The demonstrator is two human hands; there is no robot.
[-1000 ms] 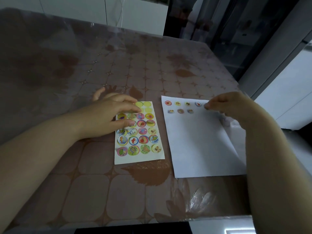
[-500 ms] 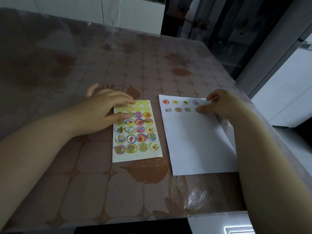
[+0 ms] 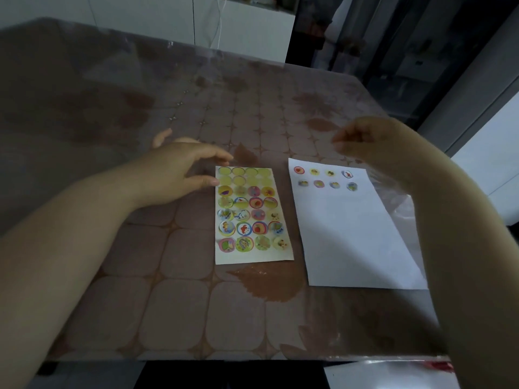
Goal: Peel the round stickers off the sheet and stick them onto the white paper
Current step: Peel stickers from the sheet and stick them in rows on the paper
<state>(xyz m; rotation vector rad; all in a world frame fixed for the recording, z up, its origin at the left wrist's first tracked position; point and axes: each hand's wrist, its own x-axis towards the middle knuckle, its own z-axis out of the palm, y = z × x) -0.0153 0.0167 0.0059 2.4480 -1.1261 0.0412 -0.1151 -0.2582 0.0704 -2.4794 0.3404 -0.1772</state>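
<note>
**Both hands off the sheet, eight stickers on the paper**

A brown tablecloth (image 3: 168, 304) with a tile pattern, under a clear cover, carries everything. A printed leaf (image 3: 266, 282) on it sits at the near edge of the sticker sheet (image 3: 252, 217). The sheet lies flat. Its nearer rows are full of coloured round stickers, and its two farthest rows show only bare yellowish circles.

The white paper (image 3: 354, 234) lies to the right of the sheet, a strip of cloth between them. At its far end are eight round stickers (image 3: 325, 178) in two rows of four.

The left hand (image 3: 179, 172) hovers just beside the sheet's far left corner. Its fingers are loosely extended and hold nothing.

The right hand (image 3: 370, 141) hangs farther off, right of the sheet and past the paper's far edge. Its fingers are curled and blurred, so I cannot tell whether they pinch anything.
</note>
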